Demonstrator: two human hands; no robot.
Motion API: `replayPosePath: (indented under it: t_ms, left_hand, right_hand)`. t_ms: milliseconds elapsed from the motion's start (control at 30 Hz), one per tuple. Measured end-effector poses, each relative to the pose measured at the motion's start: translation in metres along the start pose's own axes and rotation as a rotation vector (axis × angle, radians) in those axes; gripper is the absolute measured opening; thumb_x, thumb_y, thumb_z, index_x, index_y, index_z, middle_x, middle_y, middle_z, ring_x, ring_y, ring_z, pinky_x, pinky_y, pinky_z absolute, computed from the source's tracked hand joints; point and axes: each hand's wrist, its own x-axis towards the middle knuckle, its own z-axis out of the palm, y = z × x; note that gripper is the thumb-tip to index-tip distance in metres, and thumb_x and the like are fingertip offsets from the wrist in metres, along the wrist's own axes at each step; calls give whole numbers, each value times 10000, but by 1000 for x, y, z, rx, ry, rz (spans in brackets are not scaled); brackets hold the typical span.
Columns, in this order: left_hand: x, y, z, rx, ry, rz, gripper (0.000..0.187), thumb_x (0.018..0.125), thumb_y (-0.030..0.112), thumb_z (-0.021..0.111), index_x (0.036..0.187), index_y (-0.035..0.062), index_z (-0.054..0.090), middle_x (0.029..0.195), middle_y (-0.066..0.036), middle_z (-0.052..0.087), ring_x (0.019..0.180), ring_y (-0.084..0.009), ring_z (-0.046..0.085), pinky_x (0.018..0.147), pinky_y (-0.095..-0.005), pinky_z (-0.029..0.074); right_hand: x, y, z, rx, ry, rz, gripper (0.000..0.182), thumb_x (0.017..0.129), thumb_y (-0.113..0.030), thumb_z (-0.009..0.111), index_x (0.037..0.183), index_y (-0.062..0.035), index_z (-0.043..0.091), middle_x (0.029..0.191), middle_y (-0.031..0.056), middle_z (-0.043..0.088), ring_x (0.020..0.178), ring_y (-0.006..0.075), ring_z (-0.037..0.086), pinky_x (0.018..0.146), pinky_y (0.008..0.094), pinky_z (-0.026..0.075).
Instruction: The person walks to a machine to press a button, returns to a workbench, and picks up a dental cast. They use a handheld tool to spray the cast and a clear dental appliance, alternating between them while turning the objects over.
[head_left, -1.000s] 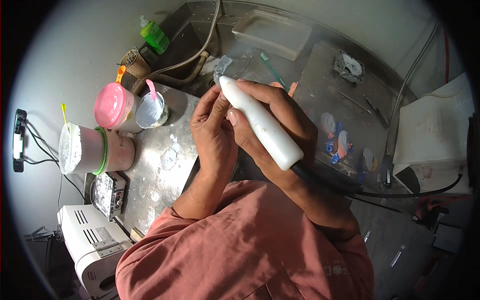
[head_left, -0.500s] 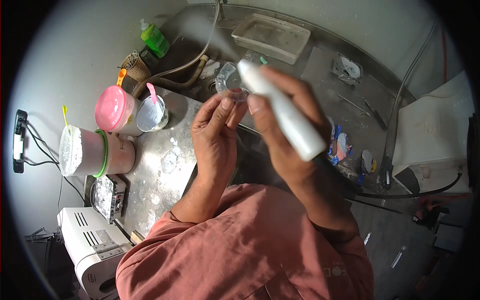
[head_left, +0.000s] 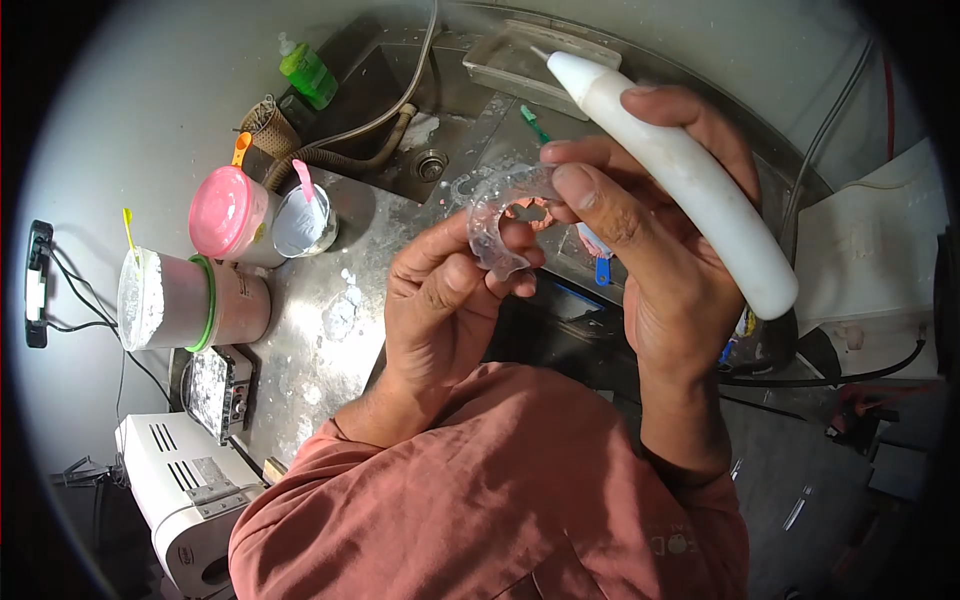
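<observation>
A clear, horseshoe-shaped dental tray (head_left: 487, 232) is held up over the sink area. My left hand (head_left: 435, 290) grips its near end between thumb and fingers. At its far end, the thumb and forefinger of my right hand (head_left: 665, 250) pinch the rim. That same hand also carries a white spray handpiece (head_left: 680, 160) across its palm, the thin nozzle aimed to the upper left, away from the tray. A faint haze shows near the nozzle tip. Behind the tray, a pink dental impression (head_left: 533, 213) is partly hidden by my fingers.
A green toothbrush (head_left: 535, 124) lies on the steel counter behind. At the back stands a shallow basin (head_left: 490, 62), with a drain (head_left: 430, 165) and ribbed hose (head_left: 350, 165) nearby. On the left are a pink-lidded tub (head_left: 222, 212), a powder bowl (head_left: 303, 225) and a white machine (head_left: 185, 500).
My right hand has turned and moved right, swinging the handpiece away from the tray. The tray has been raised and shows more fully. The spray mist has thinned.
</observation>
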Motion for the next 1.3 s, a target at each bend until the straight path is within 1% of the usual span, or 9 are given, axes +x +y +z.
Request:
replayPosePath:
  t_ms: [267,467,633,733,967,1100,1167,1233,1300]
  left_hand:
    - [1,-7,-3,113,-61,-110,396,911,165,657,1233,-51,572,1126,-213,652,972,-285,668,804,-358,553]
    - [11,-16,-9,270,81,18,283,934,82,609,1195,-25,582,1152,-176,645,1028,-236,642,898,-326,529]
    - [17,-18,-20,270,339,3,250,948,94,590,1168,-25,592,1138,-163,643,1006,-223,648,941,-346,525]
    - [17,-19,-21,5,337,-89,314,944,161,613,1212,13,546,1166,-112,624,1095,-215,597,1006,-342,482]
    - [17,-24,-22,-160,323,-195,309,942,170,616,1217,40,557,1162,-85,645,1116,-201,586,1017,-350,463]
    - [17,-32,-16,121,209,-15,292,936,121,616,1200,1,586,1165,-116,643,1110,-211,600,1014,-347,465]
    - [19,-33,-15,197,333,-4,253,931,64,611,1166,-29,610,1140,-129,650,1078,-204,615,989,-332,484]
    - [18,-35,-20,322,358,125,228,921,22,613,1139,-46,622,1102,-128,662,1037,-192,633,950,-308,509]
    - [16,-36,-21,335,371,179,226,911,10,627,1128,-54,626,1083,-130,668,1008,-185,642,914,-298,523]
  right_hand:
    - [-2,3,-4,-41,63,-82,390,818,80,692,1157,16,509,898,205,693,806,195,688,710,274,555]
    - [-9,17,-16,-226,111,-39,508,997,-306,479,1354,53,447,1072,206,637,847,164,650,708,282,545]
    - [-35,22,-20,-665,-28,-210,419,963,-214,554,1292,44,534,1175,157,603,915,145,602,794,263,501]
    - [-44,29,-13,-526,-76,-199,427,937,-119,593,1295,68,453,1287,203,533,1075,207,588,925,326,481]
    - [-44,26,-20,-588,-209,-296,449,902,-43,613,1279,91,408,1268,274,508,1098,252,594,920,339,504]
    - [-40,20,-20,-616,-202,-203,441,884,-76,663,1248,78,466,1189,210,584,1049,219,617,896,316,509]
    - [-37,24,-15,-627,-156,-189,442,868,-81,685,1241,59,492,1170,180,608,1018,205,632,884,304,509]
    - [-32,27,-11,-593,-33,-292,418,755,-83,756,1124,35,597,968,127,656,791,254,655,723,317,533]
    - [-31,30,-9,-580,-57,-280,416,753,-79,755,1123,29,596,972,129,658,808,257,661,731,318,535]
